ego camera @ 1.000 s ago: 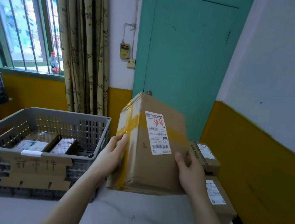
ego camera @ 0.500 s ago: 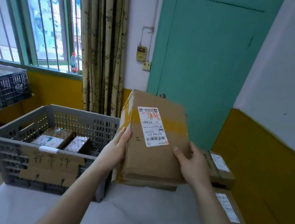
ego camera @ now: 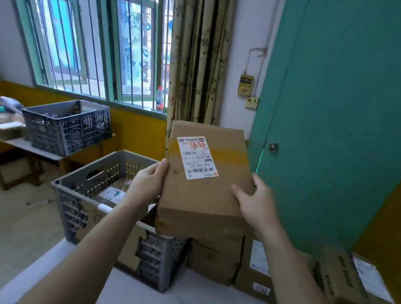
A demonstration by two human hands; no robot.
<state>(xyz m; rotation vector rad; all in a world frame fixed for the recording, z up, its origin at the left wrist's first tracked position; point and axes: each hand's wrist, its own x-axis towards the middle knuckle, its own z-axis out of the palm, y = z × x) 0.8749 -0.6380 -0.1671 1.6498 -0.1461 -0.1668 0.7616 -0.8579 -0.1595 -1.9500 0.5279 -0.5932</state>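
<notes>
I hold a brown cardboard box (ego camera: 203, 200) up in the air with both hands, its top face towards me and a white shipping label (ego camera: 196, 157) with red writing on it. My left hand (ego camera: 146, 186) grips the box's left edge, thumb on top. On the right edge my right hand (ego camera: 255, 204) grips it, thumb lying across the top face. The box hangs above the right end of a grey plastic crate (ego camera: 87, 205) that stands on the white table (ego camera: 183, 299) and holds a few labelled parcels (ego camera: 112, 194).
Other cardboard parcels (ego camera: 212, 258) lie on the table under and to the right of the held box, one (ego camera: 361, 287) at the far right. A darker crate (ego camera: 67, 127) stands on a side table at the left. A teal door (ego camera: 341, 115), curtain and barred window are behind.
The box has tipped flatter, and I hold it higher and further left over the crate's right end. My view has swung left, which shows the side table and more parcels below.
</notes>
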